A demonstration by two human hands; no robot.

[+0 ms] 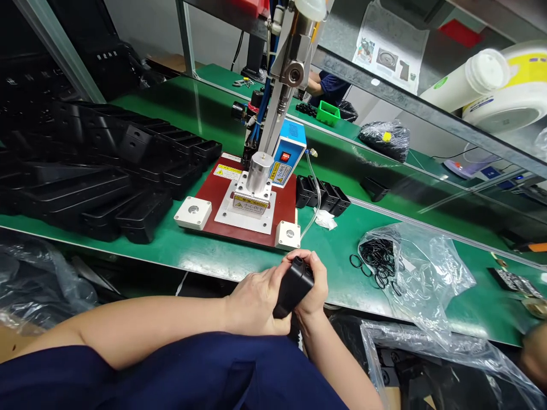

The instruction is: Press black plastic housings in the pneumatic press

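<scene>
Both my hands hold one black plastic housing (293, 288) in front of my body, just off the bench's front edge. My left hand (258, 299) wraps round its left side, and my right hand (315, 285) grips its right side with fingers at its upper end. Beyond them a press with a metal cylinder (258, 173) stands on a red base plate (205, 191), with a white button block (193, 212) at the left and another (289, 234) close to my hands. Black rubber rings (378, 256) lie in and beside a clear bag (431, 273) to the right.
Many black housings (85, 188) are piled at the left of the green bench (200, 250). Several smaller black blocks (322, 195) stand right of the press, near a blue box (290, 149). Another person's arm (315, 85) shows behind; a blurred skin-toned shape (534, 350) is at the right edge.
</scene>
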